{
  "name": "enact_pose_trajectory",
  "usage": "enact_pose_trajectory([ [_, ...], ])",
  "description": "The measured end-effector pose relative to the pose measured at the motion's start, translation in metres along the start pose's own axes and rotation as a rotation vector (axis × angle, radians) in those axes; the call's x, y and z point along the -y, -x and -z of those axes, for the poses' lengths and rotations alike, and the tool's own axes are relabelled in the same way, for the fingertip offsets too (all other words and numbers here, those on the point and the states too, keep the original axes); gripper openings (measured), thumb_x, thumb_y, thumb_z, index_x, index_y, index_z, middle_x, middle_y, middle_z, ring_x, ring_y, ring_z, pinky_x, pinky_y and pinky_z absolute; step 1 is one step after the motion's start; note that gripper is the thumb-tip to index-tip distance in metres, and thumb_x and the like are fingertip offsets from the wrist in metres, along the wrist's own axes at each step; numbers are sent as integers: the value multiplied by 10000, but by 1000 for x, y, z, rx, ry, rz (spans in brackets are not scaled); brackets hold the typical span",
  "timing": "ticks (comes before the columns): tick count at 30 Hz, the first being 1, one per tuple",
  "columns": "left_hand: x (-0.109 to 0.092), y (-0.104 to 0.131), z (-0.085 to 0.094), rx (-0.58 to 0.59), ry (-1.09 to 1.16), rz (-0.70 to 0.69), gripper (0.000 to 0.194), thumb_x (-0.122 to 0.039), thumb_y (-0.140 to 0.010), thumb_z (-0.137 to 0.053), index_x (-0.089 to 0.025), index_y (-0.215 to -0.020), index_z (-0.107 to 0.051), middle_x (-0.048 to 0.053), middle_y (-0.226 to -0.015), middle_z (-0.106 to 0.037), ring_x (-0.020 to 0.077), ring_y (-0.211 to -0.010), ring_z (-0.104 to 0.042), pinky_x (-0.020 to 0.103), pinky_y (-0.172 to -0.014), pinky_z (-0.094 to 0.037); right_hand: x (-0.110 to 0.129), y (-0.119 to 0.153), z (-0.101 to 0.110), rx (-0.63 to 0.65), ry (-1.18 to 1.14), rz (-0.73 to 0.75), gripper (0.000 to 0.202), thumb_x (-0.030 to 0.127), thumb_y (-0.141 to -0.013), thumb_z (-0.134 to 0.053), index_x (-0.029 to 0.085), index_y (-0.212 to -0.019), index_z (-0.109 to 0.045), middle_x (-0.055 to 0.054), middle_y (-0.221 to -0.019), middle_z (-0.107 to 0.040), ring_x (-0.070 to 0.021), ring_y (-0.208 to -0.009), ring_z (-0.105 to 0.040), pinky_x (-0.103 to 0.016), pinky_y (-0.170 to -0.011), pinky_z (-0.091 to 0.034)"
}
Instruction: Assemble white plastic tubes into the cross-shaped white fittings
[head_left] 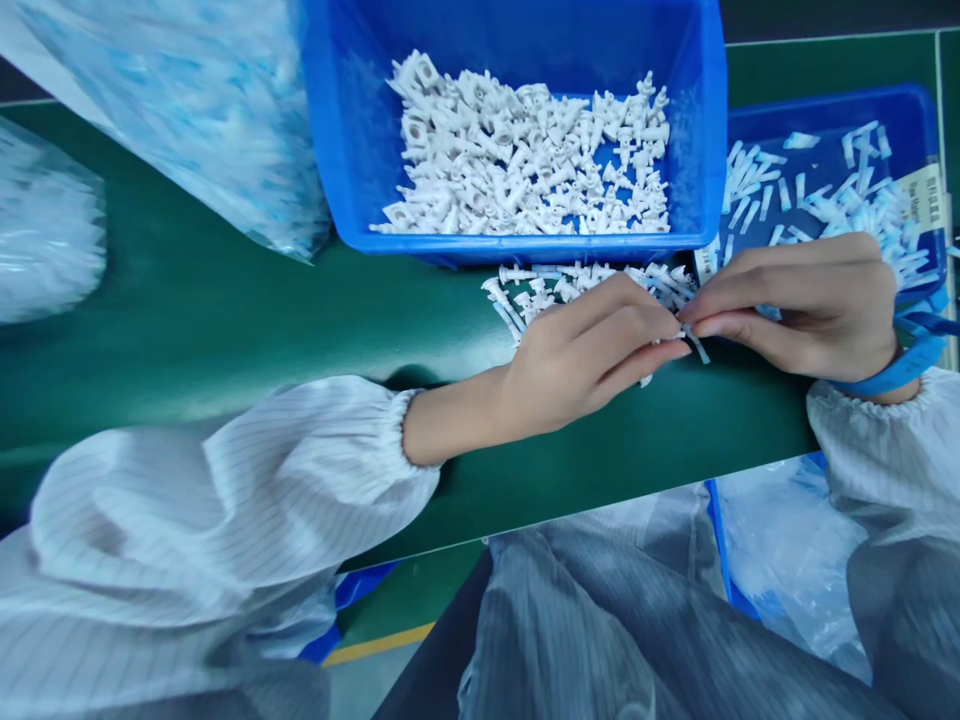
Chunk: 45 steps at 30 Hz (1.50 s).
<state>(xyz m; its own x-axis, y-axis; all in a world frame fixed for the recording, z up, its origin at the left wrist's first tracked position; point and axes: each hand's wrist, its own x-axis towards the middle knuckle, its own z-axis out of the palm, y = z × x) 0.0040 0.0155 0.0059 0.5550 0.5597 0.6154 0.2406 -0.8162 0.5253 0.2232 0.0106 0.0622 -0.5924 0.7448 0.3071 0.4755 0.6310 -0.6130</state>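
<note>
My left hand (589, 350) pinches a small white plastic fitting (664, 339), mostly covered by the fingers. Its fingertips meet those of my right hand (817, 300), which is closed in a pinch at a short pale-blue tube piece (699, 346). The tube's lower end sticks out below the fingertips; whether it is seated in the fitting is hidden. Just behind the hands, white fittings with pale-blue tubes (517, 300) lie in a loose pile on the green table (300, 345).
A deep blue bin (517, 243) of white fittings stands behind the pile. To its right is a shallow blue tray (911, 105) of pale-blue tube pieces. Clear bags (202, 100) of parts lie at left. Below the table edge, a blue container holds a clear plastic bag (787, 550).
</note>
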Motion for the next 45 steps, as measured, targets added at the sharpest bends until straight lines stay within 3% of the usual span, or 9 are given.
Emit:
enact_pose_trajectory([
  [9, 3, 1, -2, -114, 145, -2, 174, -335, -919, -634, -165, -923, -675, 14, -815, -729, 99, -760, -693, 198, -680, -556, 5, 1, -8, -35, -13, -53, 126, 291, -892, -644, 350, -873, -754, 54, -820, -761, -157, -707, -717, -275, -669, -599],
  [17, 6, 0, -4, -136, 128, -26, 172, -336, -917, -638, -165, -917, -656, 7, -807, -734, 98, -737, -700, 189, -653, -560, 6, 2, -8, -43, -10, -116, 124, 325, -905, -634, 363, -856, -741, 33, -799, -741, -176, -709, -709, -304, -659, -590],
  [24, 7, 0, -5, -124, 151, -39, 132, -309, -931, -622, -177, -920, -627, -15, -843, -718, 92, -796, -716, 176, -683, -560, 6, 2, -13, -59, 80, 19, 94, 181, -908, -628, 217, -876, -709, 21, -801, -737, -114, -682, -674, -222, -627, -526],
  [29, 7, -1, -7, -136, 206, -50, 98, -259, -919, -636, -167, -895, -615, -4, -825, -711, 105, -785, -720, 184, -674, -568, 5, 3, -17, -89, 106, 20, 109, 161, -908, -612, 225, -874, -694, 15, -780, -725, -122, -666, -665, -233, -613, -517],
  [36, 6, -1, -10, -162, 138, -45, 113, -246, -905, -655, -149, -876, -606, 3, -805, -704, 99, -756, -712, 189, -687, -576, 3, 4, -20, -119, 131, 8, 129, 158, -894, -624, 262, -854, -689, 22, -733, -707, -130, -581, -638, -255, -545, -503],
  [45, 5, 0, -14, -184, 22, -55, 215, -237, -911, -645, -177, -737, -533, -26, -673, -641, 93, -647, -675, 177, -576, -549, 2, 3, -24, -118, 181, 0, 135, 141, -890, -613, 253, -854, -679, 7, -745, -713, -147, -645, -675, -260, -553, -511],
])
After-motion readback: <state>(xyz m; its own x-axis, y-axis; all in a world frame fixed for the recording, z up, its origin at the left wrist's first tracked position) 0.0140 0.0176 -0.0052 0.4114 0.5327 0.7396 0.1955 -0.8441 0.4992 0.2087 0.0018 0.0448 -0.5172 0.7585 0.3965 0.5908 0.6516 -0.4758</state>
